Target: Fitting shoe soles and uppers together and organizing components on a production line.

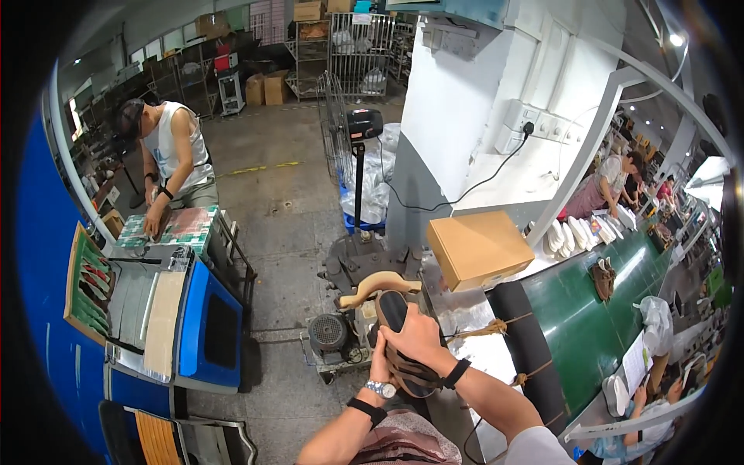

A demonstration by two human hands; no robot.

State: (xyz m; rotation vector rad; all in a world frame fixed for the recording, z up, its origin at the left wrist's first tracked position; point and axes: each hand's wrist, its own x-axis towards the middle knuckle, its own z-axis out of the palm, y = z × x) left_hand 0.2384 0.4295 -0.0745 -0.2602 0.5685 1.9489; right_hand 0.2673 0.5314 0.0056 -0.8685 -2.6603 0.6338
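Both my hands are closed round a brown sandal (411, 377) with dark straps, in front of my lap. Its dark, tan-edged end (393, 308) points away from me. My right hand (416, 338) grips it from above and from the right. Against its left side my left hand (379, 363) presses, a watch and a black band on that wrist. Just beyond the sandal is a machine with a curved tan guard (378, 285). Whether the sandal touches the machine, I cannot tell; my hands cover part of it.
An electric motor (328, 332) sits low at the left of the machine. On the right are a cardboard box (480, 249) and a green conveyor belt (577, 325) with a brown shoe (602, 279). A co-worker (174, 147) works at a table beyond a blue machine (209, 329).
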